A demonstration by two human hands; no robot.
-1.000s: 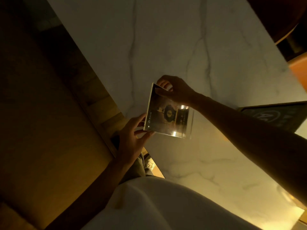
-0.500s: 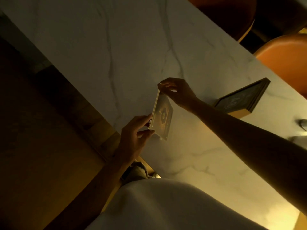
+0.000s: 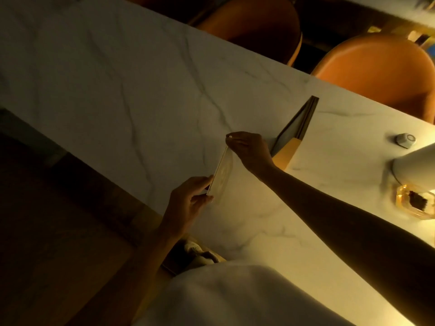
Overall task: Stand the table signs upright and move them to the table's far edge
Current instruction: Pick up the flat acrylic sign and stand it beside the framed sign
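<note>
Dim room, warm light; white marble-look table (image 3: 122, 74) w/ dark veins, two orange chairs (image 3: 376, 67) at its far side. Clear acrylic table sign (image 3: 222, 176) held on edge over the table between both hands, near the front edge. Left hand (image 3: 188, 203): thumb and fingers pinched on sign's lower corner. Right hand (image 3: 249, 150): fingertips pinched on upper corner. Just beyond right hand: second, dark-framed sign (image 3: 295, 128) standing on table. Further right of right forearm: small white round object (image 3: 405, 140), amber glass ashtray (image 3: 415, 203).
</note>
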